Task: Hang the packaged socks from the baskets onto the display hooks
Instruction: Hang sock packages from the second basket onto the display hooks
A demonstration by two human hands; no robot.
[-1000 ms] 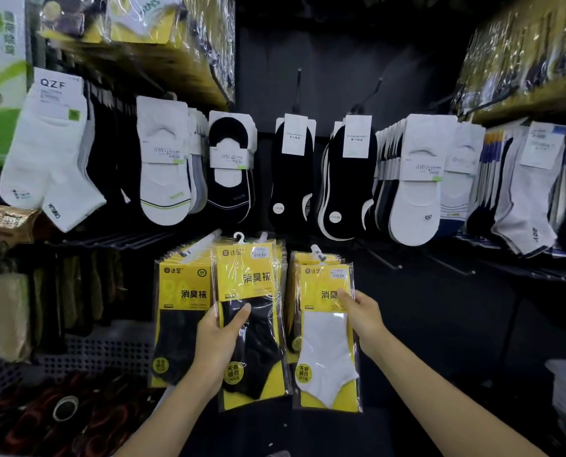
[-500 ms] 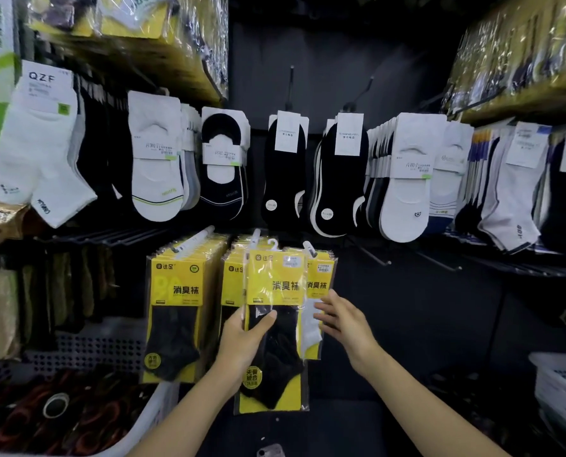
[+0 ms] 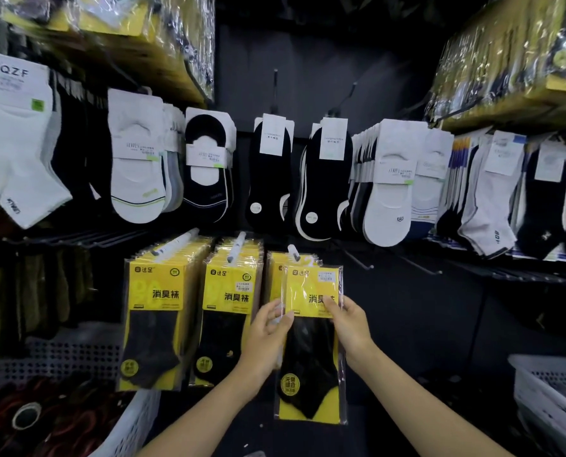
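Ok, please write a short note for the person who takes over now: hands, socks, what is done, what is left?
Left hand and right hand both grip one yellow clear-plastic pack of black socks, upright, by its side edges.
Its top is near the white-tipped hook; whether it hangs there, I cannot tell.
Done: yellow packs hang in a left stack and a middle stack.
Left: seat this pack, then check the white plastic basket for more.

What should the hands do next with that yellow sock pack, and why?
Probably nudge the sock pack up and back onto the hook. Left hand and right hand pinch its sides, its top sits just beside the hook's white tip, and it does not seem to hang there yet.
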